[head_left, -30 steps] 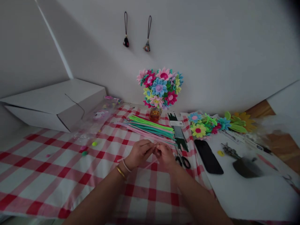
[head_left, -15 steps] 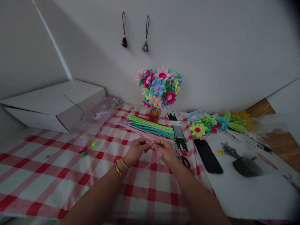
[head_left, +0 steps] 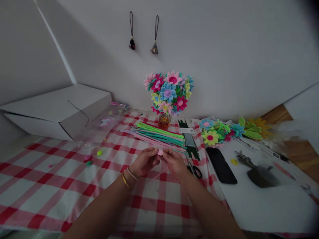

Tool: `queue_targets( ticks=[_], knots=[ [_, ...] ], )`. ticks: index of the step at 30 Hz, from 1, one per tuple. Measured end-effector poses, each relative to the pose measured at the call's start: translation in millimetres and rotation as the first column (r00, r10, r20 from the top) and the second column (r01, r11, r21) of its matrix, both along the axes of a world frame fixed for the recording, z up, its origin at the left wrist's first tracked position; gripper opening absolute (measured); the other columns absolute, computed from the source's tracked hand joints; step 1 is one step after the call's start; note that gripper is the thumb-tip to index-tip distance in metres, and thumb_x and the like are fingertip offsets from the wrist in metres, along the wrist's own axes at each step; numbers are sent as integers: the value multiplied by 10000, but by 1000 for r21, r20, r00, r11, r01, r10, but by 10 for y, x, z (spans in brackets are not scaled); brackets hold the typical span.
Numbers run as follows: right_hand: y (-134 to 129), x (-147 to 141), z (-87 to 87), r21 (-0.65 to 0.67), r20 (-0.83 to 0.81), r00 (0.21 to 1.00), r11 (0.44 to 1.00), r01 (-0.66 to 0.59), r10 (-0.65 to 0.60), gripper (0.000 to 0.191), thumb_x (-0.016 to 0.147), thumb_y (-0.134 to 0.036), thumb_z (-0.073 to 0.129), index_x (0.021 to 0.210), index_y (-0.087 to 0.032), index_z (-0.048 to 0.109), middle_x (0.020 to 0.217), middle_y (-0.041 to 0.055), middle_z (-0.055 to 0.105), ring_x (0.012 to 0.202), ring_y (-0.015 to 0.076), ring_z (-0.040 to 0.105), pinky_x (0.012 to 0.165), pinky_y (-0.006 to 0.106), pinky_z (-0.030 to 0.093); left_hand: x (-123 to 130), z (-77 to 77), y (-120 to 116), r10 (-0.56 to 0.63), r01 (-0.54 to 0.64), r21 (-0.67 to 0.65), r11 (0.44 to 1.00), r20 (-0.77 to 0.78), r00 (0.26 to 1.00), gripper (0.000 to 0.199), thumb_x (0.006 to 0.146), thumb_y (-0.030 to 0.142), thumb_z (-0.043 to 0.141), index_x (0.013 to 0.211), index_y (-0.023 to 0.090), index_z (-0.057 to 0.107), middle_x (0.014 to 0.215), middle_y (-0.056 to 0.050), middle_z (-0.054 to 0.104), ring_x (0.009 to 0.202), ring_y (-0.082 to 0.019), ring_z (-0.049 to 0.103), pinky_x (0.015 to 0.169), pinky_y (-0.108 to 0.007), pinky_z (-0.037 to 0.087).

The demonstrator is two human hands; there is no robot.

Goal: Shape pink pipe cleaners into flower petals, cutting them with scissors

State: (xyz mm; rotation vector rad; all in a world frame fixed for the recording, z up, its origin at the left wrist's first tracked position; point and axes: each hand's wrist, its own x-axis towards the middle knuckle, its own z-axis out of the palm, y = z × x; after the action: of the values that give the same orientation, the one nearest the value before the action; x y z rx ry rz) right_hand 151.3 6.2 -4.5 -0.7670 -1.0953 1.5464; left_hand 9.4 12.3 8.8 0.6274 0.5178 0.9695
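Observation:
A pink pipe cleaner (head_left: pixel 160 152) is pinched between my two hands, its upper part bent into a small compact shape at the fingertips. Its pale tail seems to trail down toward the cloth. Thumb and fingers of my left hand (head_left: pixel 146 160) close on it from the left, and a gold bangle and a light band circle that wrist. From the right, my right hand (head_left: pixel 174 162) grips the same piece. Just beyond the fingers lies a bundle of green, teal and pink pipe cleaners (head_left: pixel 159 134). Black-handled scissors (head_left: pixel 196 171) rest beside my right hand, partly hidden.
A glass vase (head_left: pixel 164 120) of fuzzy flowers stands behind the bundle. Dark green stems (head_left: pixel 191 146) lie right of it. Farther right are a phone (head_left: pixel 221 166), loose flowers (head_left: pixel 210 137) and keys (head_left: pixel 245 159). At left are a white box (head_left: pixel 59 103), plastic bag and pompoms (head_left: pixel 99 153).
The fingertips have shifted slightly, and more of the pink folded piece shows between them. My left hand has turned a little. Everything else stays in place.

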Motion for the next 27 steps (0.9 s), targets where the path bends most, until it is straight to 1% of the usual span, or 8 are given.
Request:
queue_targets(
  ticks=[5, 9, 16, 18, 21, 24, 25, 27],
  knots=[
    [23, -6, -33, -30, -6, 998, 997, 66, -66, 126, 698, -292, 640, 678, -173, 599, 646, -2, 586, 619, 120, 508, 642, 276, 390, 40, -35, 1, 91, -89, 42, 995, -60, 994, 171, 693, 268, 647, 658, 112, 589, 573, -10, 576, 436, -50, 453, 435, -183, 313],
    [-4, -23, 7, -31, -18, 999, 999, 33, -34, 153, 697, -311, 636, 673, -168, 586, 649, 6, 578, 619, 129, 512, 644, 285, 400, 53, -44, 2, 88, -83, 80, 993, -57, 995, 161, 700, 249, 642, 650, 108, 584, 571, -9, 568, 456, -48, 456, 451, -179, 319],
    [-35, -67, 19, 22, 84, 993, 996, 82, -84, 155, 700, -324, 628, 679, -175, 589, 642, 0, 562, 624, 122, 492, 637, 267, 388, 35, -24, 14, 89, -89, -23, 996, 0, 996, 176, 694, 264, 617, 612, 117, 567, 525, 3, 538, 428, -57, 441, 433, -195, 316],
    [-31, -55, 29, 41, 110, 990, 996, 84, -88, 156, 703, -329, 624, 691, -176, 593, 653, -1, 569, 630, 122, 497, 644, 269, 389, 42, -5, 1, 112, -112, 10, 994, -14, 994, 181, 697, 274, 618, 615, 121, 568, 521, 9, 540, 423, -56, 436, 433, -197, 311],
    [-29, -10, 83, 74, 181, 968, 984, 162, -173, 153, 707, -334, 617, 690, -182, 598, 646, -11, 575, 615, 122, 506, 635, 270, 392, 65, 21, -29, 153, -142, 122, 982, -85, 985, 157, 670, 261, 661, 679, 118, 594, 598, -6, 586, 464, -57, 465, 464, -198, 327],
    [-39, 52, 150, 215, 376, 872, 945, 247, -313, 155, 724, -348, 600, 736, -194, 616, 684, -1, 610, 651, 144, 534, 645, 285, 399, 84, 21, -40, 151, -133, 140, 981, -125, 981, 166, 634, 228, 696, 710, 111, 605, 609, -4, 587, 471, -53, 464, 462, -191, 319],
    [-44, 73, 167, 315, 451, 808, 915, 253, -379, 155, 733, -348, 593, 763, -199, 624, 725, 11, 628, 696, 158, 547, 675, 298, 400, 85, 16, -37, 146, -132, 117, 984, -114, 983, 161, 640, 230, 690, 705, 111, 604, 594, 1, 579, 463, -51, 459, 456, -189, 314],
    [-52, 112, 186, 548, 552, 646, 813, 197, -528, 144, 756, -335, 578, 804, -211, 633, 793, 31, 648, 786, 183, 554, 753, 333, 384, 79, 7, -26, 138, -135, 44, 990, -68, 988, 146, 660, 236, 672, 694, 112, 602, 570, 9, 566, 451, -47, 453, 448, -181, 310]
  ],
)
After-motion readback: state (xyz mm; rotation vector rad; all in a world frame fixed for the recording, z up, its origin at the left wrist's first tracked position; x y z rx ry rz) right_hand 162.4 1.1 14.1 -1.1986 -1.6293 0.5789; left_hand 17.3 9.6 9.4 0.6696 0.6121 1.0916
